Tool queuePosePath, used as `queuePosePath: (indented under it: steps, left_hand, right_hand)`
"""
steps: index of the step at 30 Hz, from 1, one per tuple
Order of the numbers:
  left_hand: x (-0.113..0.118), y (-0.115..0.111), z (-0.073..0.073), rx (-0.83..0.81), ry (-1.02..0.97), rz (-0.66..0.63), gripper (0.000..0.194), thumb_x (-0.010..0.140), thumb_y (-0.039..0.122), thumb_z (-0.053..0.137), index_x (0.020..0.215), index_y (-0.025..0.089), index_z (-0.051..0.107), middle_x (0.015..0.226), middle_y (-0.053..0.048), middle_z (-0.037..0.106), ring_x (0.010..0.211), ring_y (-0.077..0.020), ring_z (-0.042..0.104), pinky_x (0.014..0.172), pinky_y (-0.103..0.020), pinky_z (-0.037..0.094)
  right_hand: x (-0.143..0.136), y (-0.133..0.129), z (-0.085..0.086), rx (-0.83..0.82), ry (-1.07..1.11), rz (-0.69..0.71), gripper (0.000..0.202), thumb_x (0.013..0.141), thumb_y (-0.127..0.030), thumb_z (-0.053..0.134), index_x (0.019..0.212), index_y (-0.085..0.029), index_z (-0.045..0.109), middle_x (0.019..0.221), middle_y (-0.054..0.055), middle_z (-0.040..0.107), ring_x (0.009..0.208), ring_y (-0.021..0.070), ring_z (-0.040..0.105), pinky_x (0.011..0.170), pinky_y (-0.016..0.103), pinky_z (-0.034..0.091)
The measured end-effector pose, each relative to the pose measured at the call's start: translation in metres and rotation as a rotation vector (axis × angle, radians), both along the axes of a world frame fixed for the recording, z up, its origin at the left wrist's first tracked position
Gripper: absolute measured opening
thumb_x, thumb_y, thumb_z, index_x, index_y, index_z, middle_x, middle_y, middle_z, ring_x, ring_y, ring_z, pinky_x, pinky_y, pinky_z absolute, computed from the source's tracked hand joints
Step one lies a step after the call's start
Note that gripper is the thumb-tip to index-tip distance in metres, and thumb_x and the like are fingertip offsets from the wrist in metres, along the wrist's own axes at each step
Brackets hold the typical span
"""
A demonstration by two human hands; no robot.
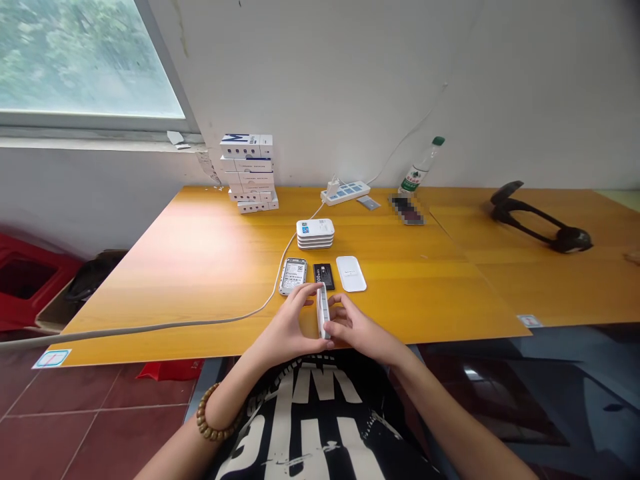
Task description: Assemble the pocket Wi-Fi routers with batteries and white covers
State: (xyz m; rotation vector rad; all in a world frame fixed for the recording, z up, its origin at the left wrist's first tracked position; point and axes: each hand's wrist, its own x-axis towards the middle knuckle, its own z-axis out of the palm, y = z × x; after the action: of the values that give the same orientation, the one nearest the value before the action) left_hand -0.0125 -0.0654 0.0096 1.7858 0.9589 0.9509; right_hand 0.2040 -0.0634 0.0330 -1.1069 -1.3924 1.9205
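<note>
Near the table's front edge, a thin white rectangular device (323, 312) stands on its long edge between my hands. My left hand (295, 323) spans it end to end, thumb at the near end and fingers at the far end. My right hand (353, 325) pinches its right side with thumb and fingers. Just beyond lies a black battery (324, 276). To its left is an opened white device (293, 275) with a printed label inside. On the right lies a white back cover (351, 274). A stack of several white devices (315, 230) sits farther back.
White boxes (249, 173) are piled at the back left. By the wall are a power strip (346, 193), a bottle (421, 165) and a blurred-out phone (407, 209). A cable (210, 323) crosses the table's left side. A black headband-like object (540, 220) lies far right.
</note>
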Motion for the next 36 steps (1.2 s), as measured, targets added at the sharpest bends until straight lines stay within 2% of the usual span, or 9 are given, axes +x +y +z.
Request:
queuePosePath:
  steps: [4,6,10,12,17,24,30,33,36]
  left_hand:
    - [-0.008,0.002,-0.005,-0.067,0.007,-0.047,0.112,0.071,0.037,0.096,0.163,0.034,0.033,0.158,-0.013,0.041,0.143,-0.0387,0.052,0.124,-0.064,0.044]
    - [-0.008,0.001,-0.008,-0.077,0.017,-0.048,0.113,0.069,0.036,0.096,0.162,0.035,0.033,0.158,-0.012,0.039,0.144,-0.0379,0.051,0.125,-0.063,0.044]
    - [-0.005,-0.001,-0.011,-0.057,0.008,-0.028,0.109,0.067,0.024,0.093,0.159,0.034,0.035,0.159,-0.011,0.036,0.146,-0.0362,0.049,0.126,-0.058,0.045]
    - [-0.004,-0.002,-0.012,-0.051,0.005,-0.012,0.107,0.068,0.021,0.091,0.158,0.033,0.034,0.161,-0.012,0.036,0.146,-0.0366,0.049,0.124,-0.059,0.046]
    - [-0.004,-0.002,-0.011,-0.037,0.021,0.015,0.106,0.069,0.029,0.093,0.157,0.029,0.035,0.159,-0.015,0.042,0.144,-0.0388,0.05,0.122,-0.063,0.046]
    - [-0.003,-0.001,-0.011,0.027,0.078,0.021,0.107,0.07,0.035,0.094,0.158,0.029,0.034,0.158,-0.015,0.042,0.146,-0.0383,0.048,0.121,-0.059,0.047]
    - [-0.004,-0.001,-0.012,0.02,0.077,0.031,0.106,0.067,0.028,0.091,0.156,0.028,0.034,0.157,-0.015,0.041,0.144,-0.0378,0.05,0.122,-0.058,0.047]
    - [-0.005,-0.002,-0.012,-0.02,0.042,0.022,0.104,0.068,0.029,0.091,0.154,0.028,0.033,0.156,-0.015,0.042,0.141,-0.0371,0.054,0.121,-0.06,0.048]
    - [-0.006,-0.002,-0.01,-0.03,0.065,-0.01,0.106,0.069,0.027,0.09,0.156,0.029,0.029,0.159,-0.016,0.038,0.143,-0.0384,0.051,0.122,-0.062,0.046]
  right_hand:
    - [0.012,-0.001,0.008,0.107,-0.084,0.149,0.057,0.087,-0.037,0.082,0.135,-0.028,0.053,0.126,0.009,0.07,0.11,0.0269,0.074,0.099,0.049,0.061]
    - [0.013,-0.002,0.012,0.224,-0.225,0.136,0.07,0.086,-0.032,0.08,0.149,-0.029,0.05,0.152,0.014,0.058,0.122,0.031,0.071,0.106,0.054,0.059]
    - [0.003,-0.008,0.014,0.484,-0.423,0.093,0.097,0.079,-0.021,0.077,0.167,-0.026,0.036,0.174,0.014,0.035,0.155,0.0398,0.042,0.127,0.063,0.038]
    - [-0.005,-0.011,0.014,0.536,-0.455,0.087,0.1,0.078,-0.016,0.073,0.169,-0.024,0.032,0.174,0.014,0.034,0.16,0.0401,0.034,0.13,0.063,0.031]
    - [-0.018,-0.017,0.014,0.586,-0.446,0.049,0.105,0.075,-0.008,0.066,0.171,-0.027,0.028,0.171,0.012,0.041,0.155,0.0392,0.043,0.126,0.061,0.04]
    - [-0.025,-0.027,0.006,0.613,-0.451,-0.008,0.103,0.077,-0.005,0.057,0.172,-0.03,0.024,0.171,0.008,0.041,0.156,0.0371,0.043,0.125,0.059,0.043]
    - [-0.018,-0.025,-0.002,0.649,-0.462,-0.117,0.086,0.08,-0.007,0.055,0.163,-0.027,0.046,0.166,0.007,0.049,0.155,0.0348,0.044,0.13,0.059,0.037]
    - [-0.007,-0.019,-0.004,0.602,-0.534,-0.261,0.068,0.082,-0.01,0.053,0.147,-0.028,0.063,0.149,0.009,0.066,0.138,0.0357,0.062,0.12,0.059,0.049]
    - [0.005,-0.016,-0.004,0.546,-0.562,-0.306,0.043,0.085,-0.016,0.056,0.123,-0.025,0.074,0.127,0.011,0.076,0.113,0.0343,0.073,0.102,0.054,0.061]
